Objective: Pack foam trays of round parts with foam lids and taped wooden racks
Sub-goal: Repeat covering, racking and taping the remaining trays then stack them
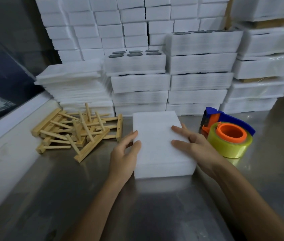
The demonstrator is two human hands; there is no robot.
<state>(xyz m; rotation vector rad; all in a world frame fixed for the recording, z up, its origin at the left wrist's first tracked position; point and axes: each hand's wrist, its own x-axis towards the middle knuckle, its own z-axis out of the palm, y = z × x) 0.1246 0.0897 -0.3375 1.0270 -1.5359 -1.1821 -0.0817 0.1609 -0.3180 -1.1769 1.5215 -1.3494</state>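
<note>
A white foam tray with a foam lid (157, 136) on top lies on the steel table in front of me. My left hand (124, 157) holds its left side, thumb on the top edge and fingers along the side. On its right, my right hand (195, 145) lies with straight fingers flat on the lid. A loose pile of wooden racks (78, 131) sits to the left of the tray. To the right stands a tape dispenser (228, 134) with a yellowish roll, orange core and blue body.
Behind the tray rise stacks of foam trays; the top of one stack (135, 62) shows dark round parts in its holes. A pile of thin foam lids (71, 80) stands at back left. Wrapped foam packs (263, 66) fill the right. The table edge runs along the left.
</note>
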